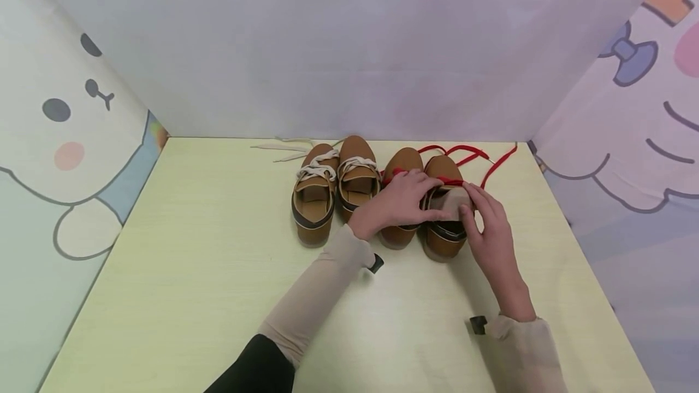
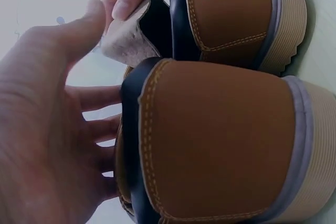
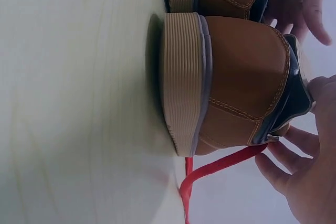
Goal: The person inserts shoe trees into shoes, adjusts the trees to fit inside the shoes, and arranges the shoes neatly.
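Observation:
Two brown shoes with red laces stand side by side, heels toward me. Out of the opening of the right-hand shoe (image 1: 443,241) rises a beige flap (image 1: 454,204), dark on its other face in the left wrist view. My right hand (image 1: 491,232) pinches this flap by its edge, its other fingers at the shoe's far side near a red lace (image 3: 226,163). My left hand (image 1: 401,199) reaches across the neighbouring red-laced shoe (image 2: 220,140), fingers spread over its opening and thumb stretched toward the flap.
Left of these stand two more brown shoes, a white-laced one (image 1: 314,196) and its mate (image 1: 357,162). Loose lace ends trail toward the back edge of the pale table (image 1: 218,259). A plain wall (image 1: 349,47) rises behind, with cartoon-printed walls on both sides.

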`<state>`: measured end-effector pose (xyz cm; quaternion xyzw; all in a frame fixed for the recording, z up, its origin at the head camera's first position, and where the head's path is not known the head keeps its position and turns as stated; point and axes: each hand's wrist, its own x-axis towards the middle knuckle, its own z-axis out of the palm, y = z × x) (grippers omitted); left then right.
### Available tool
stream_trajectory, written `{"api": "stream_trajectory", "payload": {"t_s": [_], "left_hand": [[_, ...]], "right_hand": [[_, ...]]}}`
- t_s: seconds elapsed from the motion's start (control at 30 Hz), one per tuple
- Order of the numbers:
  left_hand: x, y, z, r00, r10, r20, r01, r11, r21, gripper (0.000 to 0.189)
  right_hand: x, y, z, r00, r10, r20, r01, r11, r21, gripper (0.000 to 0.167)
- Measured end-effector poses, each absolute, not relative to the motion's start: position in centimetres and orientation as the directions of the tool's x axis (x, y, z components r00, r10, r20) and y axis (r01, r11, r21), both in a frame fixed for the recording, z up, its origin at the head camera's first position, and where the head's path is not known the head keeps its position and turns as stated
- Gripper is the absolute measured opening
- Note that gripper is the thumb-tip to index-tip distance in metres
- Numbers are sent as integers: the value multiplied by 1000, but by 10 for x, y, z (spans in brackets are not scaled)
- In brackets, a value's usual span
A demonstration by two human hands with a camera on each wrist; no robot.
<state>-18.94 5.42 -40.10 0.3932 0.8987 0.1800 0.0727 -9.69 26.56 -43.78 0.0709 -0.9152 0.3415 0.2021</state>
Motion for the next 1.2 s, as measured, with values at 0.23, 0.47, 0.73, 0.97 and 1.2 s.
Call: {"api": "stream_trajectory", "payload": {"t_s": [0.23, 0.47, 0.73, 0.97, 1.2], "left_hand": [[-187, 53, -400, -676, 736, 19, 687, 622, 376, 79], [-186, 55, -402, -683, 730, 22, 687, 632, 358, 78], [-186, 57, -403, -686, 727, 24, 689, 638, 344, 77], [-185, 59, -403, -690, 723, 27, 689, 645, 329, 76], [-184, 60, -403, -692, 721, 45, 696, 648, 310, 74]], "right_hand": [[-97, 267, -439, -904, 5, 427, -275, 758, -591, 51], [-96, 267, -440, -908, 5, 419, -277, 743, -609, 51], [-95, 268, -440, -902, 5, 431, -283, 748, -600, 50], [-95, 268, -442, -892, 3, 452, -302, 740, -601, 52], [-95, 269, -442, -888, 5, 460, -309, 735, -604, 52]]}}
